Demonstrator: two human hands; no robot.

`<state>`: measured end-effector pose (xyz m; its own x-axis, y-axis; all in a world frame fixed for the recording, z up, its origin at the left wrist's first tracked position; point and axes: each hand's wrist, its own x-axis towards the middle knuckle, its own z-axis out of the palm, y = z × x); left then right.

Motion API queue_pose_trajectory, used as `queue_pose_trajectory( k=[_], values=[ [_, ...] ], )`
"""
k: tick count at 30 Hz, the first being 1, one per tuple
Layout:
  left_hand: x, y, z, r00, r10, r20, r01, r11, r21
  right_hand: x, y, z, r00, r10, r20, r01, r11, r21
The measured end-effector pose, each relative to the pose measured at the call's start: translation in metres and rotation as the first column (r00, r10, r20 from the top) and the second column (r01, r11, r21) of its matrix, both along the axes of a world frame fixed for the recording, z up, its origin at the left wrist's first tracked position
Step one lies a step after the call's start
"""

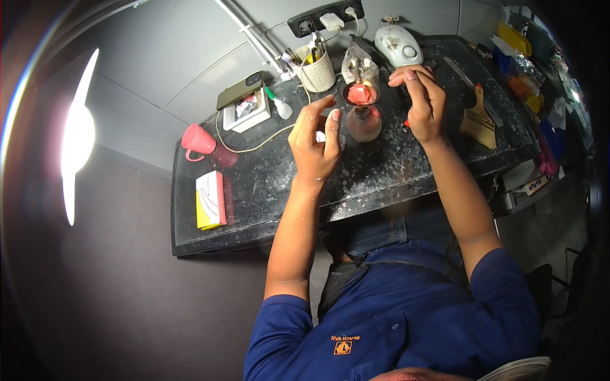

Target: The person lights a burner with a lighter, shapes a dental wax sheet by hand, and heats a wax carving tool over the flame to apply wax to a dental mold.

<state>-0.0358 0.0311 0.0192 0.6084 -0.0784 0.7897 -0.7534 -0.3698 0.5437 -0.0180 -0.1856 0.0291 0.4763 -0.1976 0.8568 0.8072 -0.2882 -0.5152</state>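
Navy shirt (406, 317) | red lump (361, 95) between hands' fingers | left hand (316, 143) half-open | right hand (424, 111) curled | holds unclear

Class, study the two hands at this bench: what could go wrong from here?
Either the left hand or the right hand might knock the small dish of red material between them, spilling it or tipping the rounded glass vessel just below.

The left hand could also snag the loose pale cable running close by; a tug might disturb the pink cup near its loop.
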Motion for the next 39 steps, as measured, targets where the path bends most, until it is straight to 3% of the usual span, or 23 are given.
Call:
queue_pose_trajectory(
  k=[39],
  values=[
    [0.0008, -0.0018, -0.0015, 1.000, -0.008, 0.016, 0.009, 0.999, -0.038, -0.0009, 0.0007, 0.0001, 1.000, 0.029, 0.002, -0.029, 0.999, 0.026]
  ],
)
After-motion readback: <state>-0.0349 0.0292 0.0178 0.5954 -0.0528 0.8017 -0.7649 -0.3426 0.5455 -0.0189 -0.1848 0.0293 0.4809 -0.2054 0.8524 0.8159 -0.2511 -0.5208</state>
